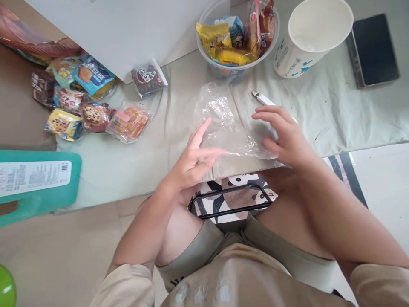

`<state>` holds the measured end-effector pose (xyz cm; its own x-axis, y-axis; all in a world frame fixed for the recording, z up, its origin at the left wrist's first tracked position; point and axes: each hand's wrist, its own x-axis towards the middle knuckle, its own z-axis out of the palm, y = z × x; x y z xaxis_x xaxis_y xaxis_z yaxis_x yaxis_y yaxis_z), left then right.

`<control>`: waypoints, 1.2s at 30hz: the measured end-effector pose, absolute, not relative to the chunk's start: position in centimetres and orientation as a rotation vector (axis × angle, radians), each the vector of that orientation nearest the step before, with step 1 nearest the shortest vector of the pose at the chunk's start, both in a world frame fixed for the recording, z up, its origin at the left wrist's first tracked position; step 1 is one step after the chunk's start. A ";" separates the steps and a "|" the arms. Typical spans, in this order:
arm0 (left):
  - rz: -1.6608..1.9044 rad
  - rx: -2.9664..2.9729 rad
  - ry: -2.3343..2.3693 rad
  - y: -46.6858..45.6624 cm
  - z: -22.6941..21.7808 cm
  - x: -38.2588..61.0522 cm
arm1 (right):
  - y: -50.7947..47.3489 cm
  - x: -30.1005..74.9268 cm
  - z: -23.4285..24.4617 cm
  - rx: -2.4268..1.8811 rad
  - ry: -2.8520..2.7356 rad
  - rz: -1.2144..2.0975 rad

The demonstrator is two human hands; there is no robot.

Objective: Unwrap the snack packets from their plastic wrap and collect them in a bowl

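Observation:
A clear plastic bag (223, 123) lies crumpled on the cloth-covered surface in front of me. My left hand (200, 155) is at the bag's left edge, its thumb and fingers apart. On the other side, my right hand (284, 134) hovers over the bag's right part with fingers spread and slightly curled. Neither hand visibly grips anything, though the right fingertips are a little blurred. Just beyond the right hand, a white pen-like tool with a dark tip (262, 98) rests on the cloth, partly hidden by that hand.
At the back stand a clear plastic tub (220, 68) of wrapped snacks and a white paper cup (287, 59). A dark phone (375, 49) lies far right. Several packaged snacks (96, 115) sit at left, near a white box (128, 34) and a teal jug (75, 177).

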<state>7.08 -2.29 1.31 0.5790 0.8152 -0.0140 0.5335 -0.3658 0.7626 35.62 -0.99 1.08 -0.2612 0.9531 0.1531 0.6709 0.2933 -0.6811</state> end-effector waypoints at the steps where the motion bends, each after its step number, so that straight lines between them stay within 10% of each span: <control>1: 0.481 2.020 1.077 -2.1 1.5 6.8 | -0.9 35.5 1.1 -1.360 -2.072 0.697; 14: 0.395 1.985 1.340 -0.8 1.2 6.7 | -1.6 31.8 1.6 -1.389 -1.809 1.037; 36: 0.416 1.912 1.816 0.2 0.2 9.3 | -0.2 32.2 -1.2 -1.827 -1.831 0.564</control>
<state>9.25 0.25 0.23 0.0792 0.9920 -0.0985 0.8502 -0.0156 0.5262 32.23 -0.21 -1.20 0.0154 0.9985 0.0518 0.7966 0.0191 -0.6042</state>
